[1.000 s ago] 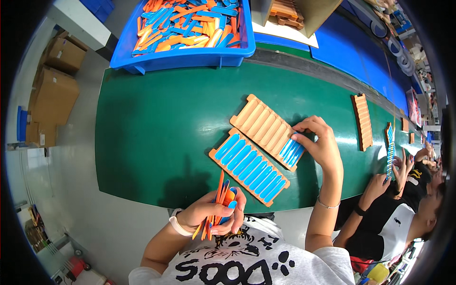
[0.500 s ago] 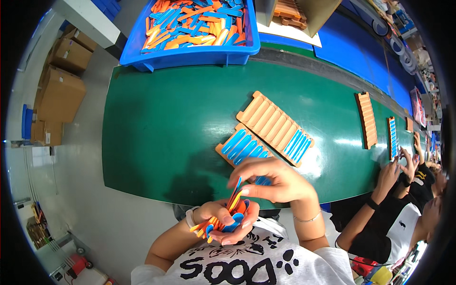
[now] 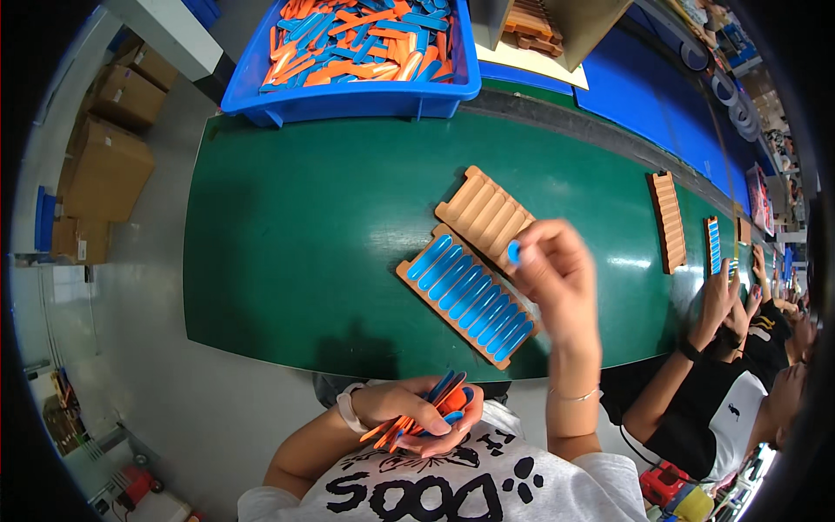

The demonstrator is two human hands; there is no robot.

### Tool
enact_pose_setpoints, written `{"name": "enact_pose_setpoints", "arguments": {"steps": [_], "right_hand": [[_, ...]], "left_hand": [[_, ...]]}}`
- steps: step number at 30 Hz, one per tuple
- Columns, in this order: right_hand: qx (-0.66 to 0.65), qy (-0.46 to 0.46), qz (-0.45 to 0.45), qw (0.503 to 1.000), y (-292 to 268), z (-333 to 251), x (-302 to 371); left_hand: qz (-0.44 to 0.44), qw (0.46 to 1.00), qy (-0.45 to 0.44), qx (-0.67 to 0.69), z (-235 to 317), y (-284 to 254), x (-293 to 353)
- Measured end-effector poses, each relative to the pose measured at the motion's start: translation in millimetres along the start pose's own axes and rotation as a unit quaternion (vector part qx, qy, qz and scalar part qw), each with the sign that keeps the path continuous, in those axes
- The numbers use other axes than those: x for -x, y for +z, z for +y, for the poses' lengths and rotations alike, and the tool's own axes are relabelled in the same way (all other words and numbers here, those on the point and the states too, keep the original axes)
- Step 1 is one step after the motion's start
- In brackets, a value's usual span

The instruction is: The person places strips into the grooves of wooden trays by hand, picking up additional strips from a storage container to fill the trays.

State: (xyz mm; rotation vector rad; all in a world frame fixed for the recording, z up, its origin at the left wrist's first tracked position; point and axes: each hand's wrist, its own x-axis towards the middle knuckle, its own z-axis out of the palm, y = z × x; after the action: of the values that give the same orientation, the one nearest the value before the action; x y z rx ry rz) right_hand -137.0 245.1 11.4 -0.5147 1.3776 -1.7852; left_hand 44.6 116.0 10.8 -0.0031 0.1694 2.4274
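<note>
My left hand (image 3: 416, 416) is closed round a bundle of orange and blue flat, round-ended strips (image 3: 452, 398), close to my shirt. A single blue strip (image 3: 514, 252) is pinched between the thumb and fingers of my right hand (image 3: 557, 270); mostly its rounded tip shows. Below that hand lies a tan slotted tray (image 3: 477, 198), whose visible slots hold nothing; the hand hides its right end. Beside it, nearer to me, a second tan tray (image 3: 435, 309) has a blue strip in each slot. Both trays lie slanted on the green table.
A blue bin (image 3: 348, 109) full of loose orange and blue strips stands at the table's far left. Further right lie another slotted tray (image 3: 668, 222) and a partly blue one (image 3: 714, 246), near a co-worker's hands (image 3: 718, 300). Cardboard boxes (image 3: 109, 170) stand left of the table.
My right hand has left the bundle, moving up and right to the far tray with a blue strip. The near tray, partly hidden by that hand before, now shows fully.
</note>
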Motion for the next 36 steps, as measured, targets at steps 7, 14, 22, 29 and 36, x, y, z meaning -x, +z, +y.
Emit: {"name": "enact_pose_setpoints", "arguments": {"steps": [7,14,22,29,36], "right_hand": [[0.461,0.052,0.122,0.877,-66.3,-32.9,-27.7],[0.526,0.001,0.011,0.851,-57.3,-20.2,-26.1],[0.392,-0.089,0.012,0.916,-10.7,-34.7,10.5],[0.292,-0.024,-0.137,0.946,15.7,-23.4,10.1],[0.432,-0.031,0.152,0.888,-30.7,-31.5,-11.1]], "left_hand": [[0.010,1.000,0.004,0.000,4.6,-5.1,7.9],[0.043,0.992,0.100,0.066,5.7,-0.2,3.2],[0.181,0.975,0.106,-0.074,13.3,12.1,-1.0],[0.257,0.921,0.108,-0.271,16.7,12.0,-4.4],[0.295,0.899,0.101,-0.307,16.1,5.6,10.2]]}}
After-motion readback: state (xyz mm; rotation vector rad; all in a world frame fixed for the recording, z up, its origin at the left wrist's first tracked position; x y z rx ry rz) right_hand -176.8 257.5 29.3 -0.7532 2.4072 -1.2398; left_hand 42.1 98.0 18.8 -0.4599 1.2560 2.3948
